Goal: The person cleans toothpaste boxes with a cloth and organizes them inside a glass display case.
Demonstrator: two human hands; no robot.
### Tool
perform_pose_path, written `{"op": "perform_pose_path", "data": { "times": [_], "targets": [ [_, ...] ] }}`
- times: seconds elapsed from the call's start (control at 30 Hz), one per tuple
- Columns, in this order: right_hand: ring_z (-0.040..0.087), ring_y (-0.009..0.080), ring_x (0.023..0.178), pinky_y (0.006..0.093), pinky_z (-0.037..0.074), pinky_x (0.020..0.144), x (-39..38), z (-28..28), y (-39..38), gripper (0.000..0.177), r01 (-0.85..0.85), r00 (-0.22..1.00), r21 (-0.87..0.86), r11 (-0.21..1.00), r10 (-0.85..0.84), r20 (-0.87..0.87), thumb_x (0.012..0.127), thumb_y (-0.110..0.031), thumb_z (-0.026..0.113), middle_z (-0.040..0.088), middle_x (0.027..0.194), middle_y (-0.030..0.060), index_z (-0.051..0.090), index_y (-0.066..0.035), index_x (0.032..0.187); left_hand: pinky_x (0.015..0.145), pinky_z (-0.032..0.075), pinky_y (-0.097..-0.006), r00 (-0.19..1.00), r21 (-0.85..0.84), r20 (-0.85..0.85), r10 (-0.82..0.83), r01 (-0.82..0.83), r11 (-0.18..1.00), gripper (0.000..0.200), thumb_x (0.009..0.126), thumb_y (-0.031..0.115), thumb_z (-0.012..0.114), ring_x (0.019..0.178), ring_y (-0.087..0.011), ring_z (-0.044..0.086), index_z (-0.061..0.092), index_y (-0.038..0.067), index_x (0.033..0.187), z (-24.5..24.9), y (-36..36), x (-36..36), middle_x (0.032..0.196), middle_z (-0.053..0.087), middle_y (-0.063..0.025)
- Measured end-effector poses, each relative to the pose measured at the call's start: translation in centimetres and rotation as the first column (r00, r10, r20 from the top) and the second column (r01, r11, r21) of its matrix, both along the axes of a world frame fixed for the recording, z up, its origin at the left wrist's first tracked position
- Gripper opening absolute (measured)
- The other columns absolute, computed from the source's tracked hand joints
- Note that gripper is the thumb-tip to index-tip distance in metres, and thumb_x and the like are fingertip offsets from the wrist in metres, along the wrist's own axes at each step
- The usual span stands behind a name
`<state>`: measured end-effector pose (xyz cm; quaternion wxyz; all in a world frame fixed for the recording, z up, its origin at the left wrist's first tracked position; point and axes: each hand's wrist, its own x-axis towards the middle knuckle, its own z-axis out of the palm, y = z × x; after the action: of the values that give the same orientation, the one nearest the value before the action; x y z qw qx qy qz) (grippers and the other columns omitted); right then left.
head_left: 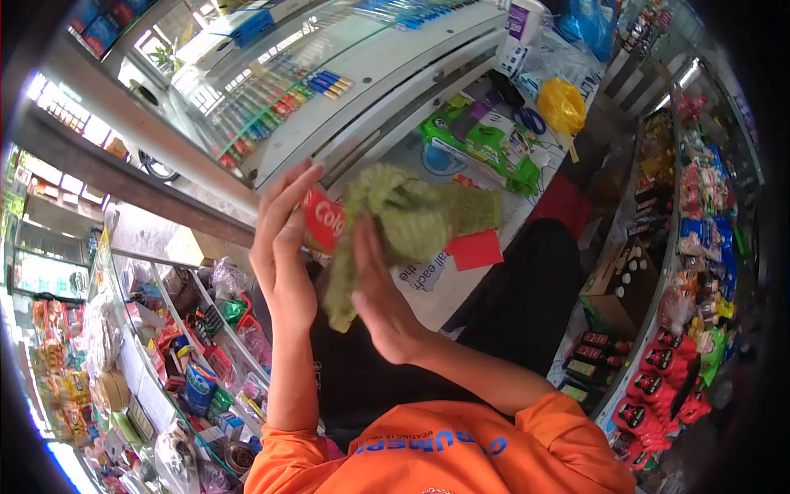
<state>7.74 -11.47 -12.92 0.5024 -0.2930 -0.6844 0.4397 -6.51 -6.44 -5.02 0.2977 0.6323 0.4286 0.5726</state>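
Note:
My left hand (284, 235) is upright beside a red packet with white lettering (323, 221), its fingers stretched out and its palm towards the packet. My right hand (378, 296) lies flat against a crumpled green cloth (403, 210), fingers extended. The cloth hangs between the two hands and reaches to the right over the white surface. Below its right end lies a plain red piece (475, 250). How the red packet is supported is hidden behind the cloth and hands.
A glass display case (329, 62) with rows of pens stands ahead. Behind the cloth lie a green package (481, 144), blue-handled scissors (529, 121) and a yellow bag (561, 105). Shelves of packaged goods (658, 362) run along the right; more goods fill the left.

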Motion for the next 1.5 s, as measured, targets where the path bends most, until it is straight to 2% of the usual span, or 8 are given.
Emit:
{"op": "perform_pose_path", "data": {
  "times": [0.1,0.37,0.5,0.77,0.87,1.1,1.23,1.5],
  "targets": [
    [-0.015,0.0388,0.161,0.0475,-0.003,0.129,-0.9,-2.7,-0.8,0.08,0.043,0.997,-0.292,0.956,-0.061,-0.054,0.113,-0.049,0.019,-0.014,0.174,0.0232,-0.01,0.005,0.164,0.126,0.024,-0.0414,0.936,-0.083,0.351,-0.018,0.051,0.995,0.065,0.099,0.028,0.041,0.152,-0.0315,0.039,0.048,-0.012,0.15,-0.5,-0.7,0.9,0.159,0.047,-0.0236],
    [0.001,0.039,0.162,0.0474,0.006,0.13,-1.1,3.1,0.8,0.085,0.024,1.0,0.229,0.973,-0.026,0.009,0.111,-0.055,0.025,-0.004,0.175,0.0243,-0.005,0.003,0.166,0.115,0.038,-0.0357,0.994,-0.109,-0.11,-0.023,0.011,0.994,0.054,0.106,0.019,0.055,0.135,-0.0246,0.053,0.047,-0.002,0.155,1.5,-2.6,-0.6,0.141,0.057,-0.017],
    [0.011,0.022,0.162,0.0365,0.012,0.129,-0.8,-2.4,-0.1,0.069,-0.239,0.856,-0.497,0.834,-0.06,-0.513,0.116,-0.042,0.022,0.005,0.176,0.01,0.002,-0.003,0.169,0.102,0.048,-0.033,0.994,-0.048,-0.086,-0.067,0.063,0.997,0.057,0.098,0.018,0.074,0.12,-0.0206,0.06,0.056,-0.002,0.148,1.3,-3.0,-1.2,0.122,0.059,-0.0118],
    [0.001,0.0295,0.163,0.0392,0.004,0.13,-0.4,3.2,0.7,0.074,-0.144,0.951,0.099,0.985,0.165,-0.26,0.114,-0.045,0.02,0.005,0.175,0.0215,0.004,0.004,0.166,0.085,0.049,-0.0355,0.797,0.285,-0.543,0.264,-0.12,0.951,0.038,0.085,0.013,0.071,0.095,-0.0283,0.059,0.074,0.005,0.122,2.0,-2.5,-1.3,0.11,0.064,-0.0153],
    [-0.003,0.0299,0.163,0.0413,0.001,0.13,-2.2,-4.9,-0.3,0.077,-0.218,0.852,-0.491,0.843,-0.081,-0.518,0.114,-0.048,0.021,-0.002,0.176,0.0193,-0.004,0.004,0.166,0.09,0.049,-0.0381,0.848,0.227,-0.484,0.217,-0.118,0.967,0.031,0.091,0.014,0.065,0.096,-0.0318,0.062,0.072,0.0,0.118,2.1,-3.2,-0.3,0.106,0.065,-0.0176],
    [-0.009,0.031,0.162,0.0412,-0.004,0.129,-1.2,4.3,-1.3,0.088,-0.09,0.989,0.182,0.979,0.109,-0.097,0.111,-0.055,0.027,-0.008,0.175,0.0224,-0.007,0.006,0.164,0.088,0.049,-0.0386,0.916,0.088,-0.325,0.237,-0.22,0.971,0.017,0.101,0.01,0.056,0.094,-0.0343,0.063,0.064,-0.003,0.108,1.7,-3.0,0.4,0.102,0.062,-0.019],
    [-0.007,0.0313,0.163,0.0413,-0.001,0.13,-3.2,-1.6,-0.1,0.075,-0.098,0.908,-0.457,0.884,-0.109,-0.405,0.113,-0.044,0.019,-0.007,0.176,0.0192,-0.005,0.004,0.166,0.097,0.045,-0.0404,0.967,-0.001,-0.191,0.172,-0.175,0.985,0.028,0.103,0.013,0.043,0.104,-0.0373,0.059,0.058,-0.009,0.109,1.5,-3.1,-0.3,0.113,0.058,-0.0233],
    [-0.001,0.0347,0.163,0.042,0.003,0.13,-1.8,0.7,0.5,0.08,-0.06,0.984,0.045,0.997,0.066,-0.168,0.112,-0.049,0.026,0.001,0.175,0.0234,0.003,0.005,0.166,0.1,0.047,-0.0411,0.894,0.083,-0.42,0.155,-0.132,0.988,0.038,0.106,0.012,0.048,0.112,-0.0364,0.06,0.055,-0.002,0.14,2.8,-3.1,-0.7,0.123,0.059,-0.0219]
  ]
}}
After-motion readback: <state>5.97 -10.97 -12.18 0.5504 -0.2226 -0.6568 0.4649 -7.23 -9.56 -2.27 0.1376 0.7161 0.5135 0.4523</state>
